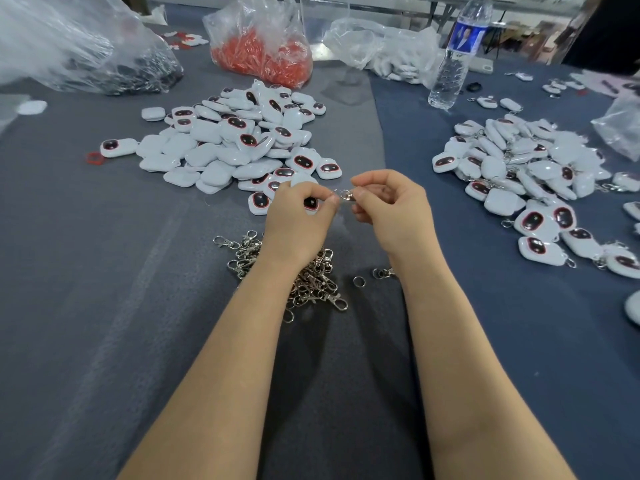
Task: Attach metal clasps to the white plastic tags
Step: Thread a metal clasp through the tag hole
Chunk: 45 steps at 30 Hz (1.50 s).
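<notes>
My left hand [298, 220] grips a white plastic tag [311, 203] with a dark red-rimmed window, mostly hidden by the fingers. My right hand [391, 206] pinches a metal clasp [344, 195] right at the tag's corner, between the two hands. Below my wrists a heap of loose metal clasps [311, 278] lies on the grey cloth. A big pile of white tags [239, 140] without clasps sits behind my hands. At the right lies a second pile of tags [519, 168], several with clasps on them.
A bag of red parts [263, 57], a bag of dark metal parts [114, 64] and a clear bag of white pieces [391, 53] stand at the back. A water bottle [453, 60] stands upright at back right. A loose ring [358, 281] lies by the clasps.
</notes>
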Tool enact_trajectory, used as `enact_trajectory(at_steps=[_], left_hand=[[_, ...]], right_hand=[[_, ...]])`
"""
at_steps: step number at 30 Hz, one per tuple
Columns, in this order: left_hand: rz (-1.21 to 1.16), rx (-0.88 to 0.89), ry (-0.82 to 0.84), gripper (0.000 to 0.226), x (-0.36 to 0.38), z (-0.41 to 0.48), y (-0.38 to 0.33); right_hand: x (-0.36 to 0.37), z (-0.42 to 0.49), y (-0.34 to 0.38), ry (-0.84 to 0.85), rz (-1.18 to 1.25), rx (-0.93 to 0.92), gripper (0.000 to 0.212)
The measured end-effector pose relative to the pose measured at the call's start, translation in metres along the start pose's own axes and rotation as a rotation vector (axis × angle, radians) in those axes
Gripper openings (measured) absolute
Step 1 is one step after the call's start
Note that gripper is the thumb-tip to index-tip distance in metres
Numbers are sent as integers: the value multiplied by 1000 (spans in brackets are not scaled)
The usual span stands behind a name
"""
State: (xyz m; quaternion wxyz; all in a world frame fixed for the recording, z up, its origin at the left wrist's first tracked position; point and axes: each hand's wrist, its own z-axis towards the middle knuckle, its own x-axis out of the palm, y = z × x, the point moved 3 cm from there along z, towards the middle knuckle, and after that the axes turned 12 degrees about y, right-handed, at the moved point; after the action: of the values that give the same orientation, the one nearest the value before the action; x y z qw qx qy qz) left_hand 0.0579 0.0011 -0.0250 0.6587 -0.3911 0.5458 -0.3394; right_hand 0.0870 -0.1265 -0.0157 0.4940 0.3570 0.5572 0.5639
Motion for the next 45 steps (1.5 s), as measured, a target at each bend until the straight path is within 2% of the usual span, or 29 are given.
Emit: enact_trajectory(at_steps=[4,9,13,22,27,34,38,45], left_hand=[[-11,-6,-31,6,-2,1,0],[80,49,-51,9,1,-1,-2],[173,105,-46,11,3,-3,-3],[225,159,-41,11,3,-4,-5],[219,175,-24,9,2,-4,-5],[97,110,8,9,-2,-1,0],[-86,121,84,13,-7,-2,-2],[-59,88,18,7,-4,0,2]], right_hand=[[2,0,0,-3,-205,19,26],[11,-2,2,19,-515,-96,9],[11,-3,3,11,-624,-157,9],[10,-2,-1,30,-472,-119,11],[9,1,-7,114,-407,-50,18],[10,-2,-5,124,-372,-120,26],[9,-3,-5,180,-287,-100,24],[9,-1,-7,209,-296,-95,25]])
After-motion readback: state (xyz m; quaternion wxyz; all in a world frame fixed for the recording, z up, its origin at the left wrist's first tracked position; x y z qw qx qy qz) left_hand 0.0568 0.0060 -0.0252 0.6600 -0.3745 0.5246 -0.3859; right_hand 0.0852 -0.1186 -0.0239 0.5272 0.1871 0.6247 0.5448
